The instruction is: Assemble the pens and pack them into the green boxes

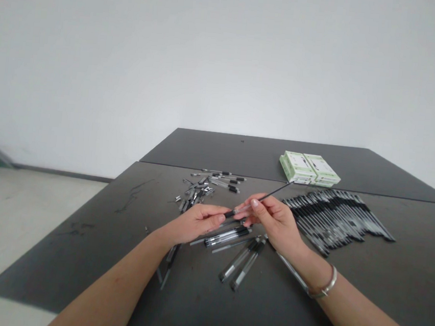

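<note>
My left hand (200,222) is closed on a pen barrel with a black grip (230,214), held just above the table. My right hand (273,219) pinches a thin dark pen refill (276,190) between thumb and fingers. It slants up and to the right past the thumb, its lower end meeting the barrel; how far it goes in is hidden by the fingers. Below the hands lie several clear pen barrels with black grips (229,236). Two more barrels (248,263) rest closer to me.
Right of my hands, many pens (345,219) lie in a slanted row. Green and white boxes (309,169) are stacked behind them. Loose caps and small parts (195,189) are heaped behind my left hand. The dark table (98,244) has a seam across it; a white wall stands behind.
</note>
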A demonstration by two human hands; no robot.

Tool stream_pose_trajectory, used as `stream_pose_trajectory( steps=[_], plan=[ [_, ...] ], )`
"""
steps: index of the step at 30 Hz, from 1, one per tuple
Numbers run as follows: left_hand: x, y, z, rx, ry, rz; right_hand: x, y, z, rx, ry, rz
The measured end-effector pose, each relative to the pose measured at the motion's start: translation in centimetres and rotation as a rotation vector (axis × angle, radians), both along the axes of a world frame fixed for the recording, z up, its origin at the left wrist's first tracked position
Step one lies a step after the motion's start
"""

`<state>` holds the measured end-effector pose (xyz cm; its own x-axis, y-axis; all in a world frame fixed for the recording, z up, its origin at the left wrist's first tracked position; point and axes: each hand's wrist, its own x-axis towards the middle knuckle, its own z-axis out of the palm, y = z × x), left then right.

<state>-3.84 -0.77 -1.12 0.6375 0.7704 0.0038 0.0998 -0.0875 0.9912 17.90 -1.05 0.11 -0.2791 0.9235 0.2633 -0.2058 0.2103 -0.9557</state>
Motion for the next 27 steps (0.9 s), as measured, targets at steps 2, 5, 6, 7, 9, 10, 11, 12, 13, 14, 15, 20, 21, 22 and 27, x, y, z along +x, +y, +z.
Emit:
stream_pose_trajectory(
  steps=[2,5,6,7,9,10,11,12,13,14,15,20,21,22,27],
  plan=[
    [0.0,0.0,-0.2,-0.099,-0.031,-0.007,0.0,0.3,-0.2,-0.033,0.054,0.018],
    [0.0,0.0,-0.5,-0.205,-0.091,-0.002,0.2,0.7,-0.5,-0.105,0.145,0.064],
    [0.0,0.1,-0.5,-0.223,-0.112,-0.001,0.3,0.8,-0.7,-0.122,0.154,0.084],
    [0.0,0.1,-0.4,-0.237,-0.13,-0.002,0.3,0.8,-0.8,-0.132,0.147,0.105],
    [0.1,0.1,-0.4,-0.259,-0.151,-0.015,0.3,0.8,-0.9,-0.136,0.092,0.143],
    [0.1,0.1,-0.4,-0.267,-0.155,-0.027,0.3,0.7,-0.9,-0.137,0.055,0.154],
    [0.1,0.1,-0.4,-0.272,-0.156,-0.038,0.2,0.6,-0.9,-0.139,0.019,0.158],
    [0.1,0.2,-0.5,-0.276,-0.156,-0.047,0.0,0.5,-0.9,-0.144,-0.012,0.156],
    [0.1,0.2,-0.6,-0.276,-0.156,-0.052,-0.1,0.4,-0.9,-0.149,-0.034,0.15],
    [0.0,0.2,-0.7,-0.273,-0.161,-0.049,-0.1,0.4,-0.8,-0.154,-0.044,0.141],
    [0.0,0.2,-0.7,-0.267,-0.169,-0.04,-0.2,0.4,-0.8,-0.159,-0.041,0.129],
    [-0.1,0.3,-0.5,-0.28,-0.244,0.034,0.4,1.1,-1.1,-0.207,0.062,0.031],
    [-0.1,0.3,-0.3,-0.289,-0.264,0.049,0.6,1.3,-1.1,-0.222,0.084,0.015],
    [-0.1,0.3,-0.2,-0.294,-0.287,0.061,0.8,1.4,-1.0,-0.237,0.105,-0.002],
    [-0.2,0.4,-0.2,-0.282,-0.329,0.079,1.3,1.8,-0.8,-0.268,0.155,-0.071]
  ],
)
